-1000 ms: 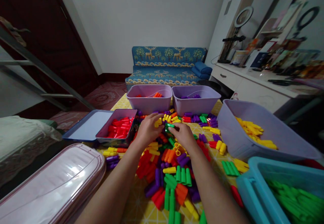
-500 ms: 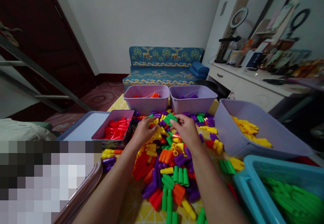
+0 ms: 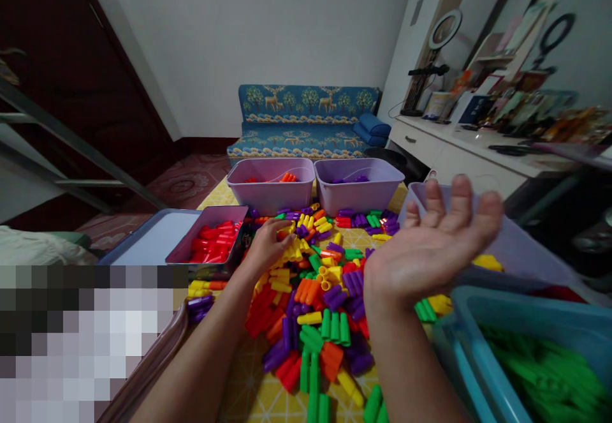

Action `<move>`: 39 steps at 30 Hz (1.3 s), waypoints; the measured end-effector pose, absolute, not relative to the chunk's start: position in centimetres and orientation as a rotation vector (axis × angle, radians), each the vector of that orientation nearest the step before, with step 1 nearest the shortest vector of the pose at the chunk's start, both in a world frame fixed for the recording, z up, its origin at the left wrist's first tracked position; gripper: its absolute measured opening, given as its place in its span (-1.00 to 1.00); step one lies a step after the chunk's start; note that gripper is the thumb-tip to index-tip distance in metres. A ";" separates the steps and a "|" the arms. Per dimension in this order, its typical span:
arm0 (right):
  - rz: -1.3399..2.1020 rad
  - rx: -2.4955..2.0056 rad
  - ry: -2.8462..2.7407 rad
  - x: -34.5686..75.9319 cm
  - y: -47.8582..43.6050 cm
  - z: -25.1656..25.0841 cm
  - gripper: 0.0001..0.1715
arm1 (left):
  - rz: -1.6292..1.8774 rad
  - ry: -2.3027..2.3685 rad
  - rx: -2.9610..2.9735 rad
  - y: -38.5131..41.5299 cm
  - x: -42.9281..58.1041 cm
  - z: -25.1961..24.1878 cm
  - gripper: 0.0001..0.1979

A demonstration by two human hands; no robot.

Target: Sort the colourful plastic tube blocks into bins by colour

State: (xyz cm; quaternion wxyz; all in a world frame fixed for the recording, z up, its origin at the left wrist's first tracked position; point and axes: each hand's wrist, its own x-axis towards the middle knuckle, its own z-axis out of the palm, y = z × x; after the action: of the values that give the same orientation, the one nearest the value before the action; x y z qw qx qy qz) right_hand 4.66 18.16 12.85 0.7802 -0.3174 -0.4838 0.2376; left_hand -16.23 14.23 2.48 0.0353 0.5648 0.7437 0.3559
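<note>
My right hand (image 3: 425, 244) is raised at the right, palm up with its fingers spread, and nothing lies in it. It hides part of a lilac bin (image 3: 516, 244) that holds yellow pieces. My left hand (image 3: 270, 242) is curled around yellow pieces (image 3: 294, 252) at the left of the pile. Between my forearms, connected tube-like pieces in green (image 3: 335, 327), orange (image 3: 307, 291), purple (image 3: 354, 281), red and yellow are spread over the yellow patterned table (image 3: 248, 388).
Two lilac bins (image 3: 272, 196) (image 3: 358, 196) stand at the back with orange and purple pieces. A tin of red pieces (image 3: 215, 241) is at the left. A turquoise bin (image 3: 459, 340) of green pieces stands front right.
My right hand has moved right from the pile and opened; the green piece it held no longer shows in it. My left hand stays at the yellow pieces. The view has shifted slightly.
</note>
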 end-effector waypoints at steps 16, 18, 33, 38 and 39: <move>1.126 -0.792 -2.244 -0.9 20.7 2.5 -0.69 | 0.660 2.150 1.900 11.9 -16.3 5.7 -0.51; 1.250 -0.753 -2.064 -1.2 21.0 2.5 -0.74 | 0.744 2.151 1.892 12.4 -16.1 5.7 -0.73; 1.592 -0.813 -1.414 -1.6 20.5 2.2 -0.66 | 0.777 2.024 1.708 12.7 -14.3 7.3 -0.70; 1.693 -0.771 -0.827 -0.5 22.1 3.3 -0.60 | 0.640 2.236 1.740 12.4 -13.6 7.0 -0.78; 1.676 -0.755 -0.769 -0.1 22.5 3.6 -0.59 | 0.659 2.286 1.710 12.6 -13.5 6.9 -0.78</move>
State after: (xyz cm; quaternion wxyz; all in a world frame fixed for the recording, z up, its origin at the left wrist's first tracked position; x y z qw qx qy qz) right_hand -0.10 22.52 3.58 0.5434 -0.3179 -0.3238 0.7062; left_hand -13.49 12.57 6.94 0.1058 0.5805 0.7758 0.2235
